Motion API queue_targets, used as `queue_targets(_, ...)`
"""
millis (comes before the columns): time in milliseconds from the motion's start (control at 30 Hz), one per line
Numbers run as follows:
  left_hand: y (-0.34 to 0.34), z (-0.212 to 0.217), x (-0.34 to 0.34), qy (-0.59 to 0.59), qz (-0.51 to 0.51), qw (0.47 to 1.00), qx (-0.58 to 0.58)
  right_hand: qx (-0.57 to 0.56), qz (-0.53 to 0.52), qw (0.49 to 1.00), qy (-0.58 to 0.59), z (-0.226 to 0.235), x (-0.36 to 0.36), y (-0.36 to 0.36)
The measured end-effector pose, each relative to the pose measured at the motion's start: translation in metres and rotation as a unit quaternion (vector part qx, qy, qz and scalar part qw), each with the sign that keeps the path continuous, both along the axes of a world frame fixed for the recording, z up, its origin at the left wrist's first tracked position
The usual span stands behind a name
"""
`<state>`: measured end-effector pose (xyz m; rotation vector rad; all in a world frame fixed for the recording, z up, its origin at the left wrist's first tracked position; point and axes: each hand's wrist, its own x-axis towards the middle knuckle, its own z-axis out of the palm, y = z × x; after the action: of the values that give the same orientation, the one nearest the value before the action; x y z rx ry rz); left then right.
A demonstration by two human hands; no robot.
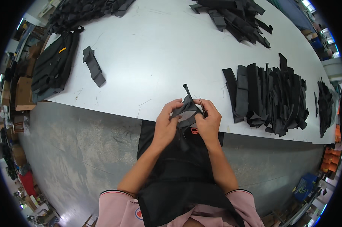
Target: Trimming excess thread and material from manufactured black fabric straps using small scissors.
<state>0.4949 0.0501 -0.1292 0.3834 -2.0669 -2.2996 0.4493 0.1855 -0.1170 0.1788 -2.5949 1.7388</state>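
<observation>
Strip of dark fabric (187, 101), bent into a loop above the counter (148, 56), near edge; left hand (167, 124) and right hand (209, 123) equally close, fingers (174, 104) pinching opposite sides, narrow end (185, 89) pointing far.

The dark fabric piece (187, 101) is partly hidden by the left grip (167, 124) and right grip (208, 121); the far-left dark heap (86, 13) and far-right dark heap (235, 19) are cut off by the upper edge.
</observation>
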Motion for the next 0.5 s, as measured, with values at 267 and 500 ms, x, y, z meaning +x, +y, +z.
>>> queue_targets(267, -0.017, 0.017, 0.014, -0.095, -0.052, 0.988, 0.111, -0.162, 0.148, 0.917, -0.332, 0.010, -0.011, 0.024)
queue_targets(500, -0.005, 0.026, 0.014, -0.217, 0.069, 0.961, 0.157, -0.171, 0.086, 0.938, -0.290, 0.024, 0.033, 0.014)
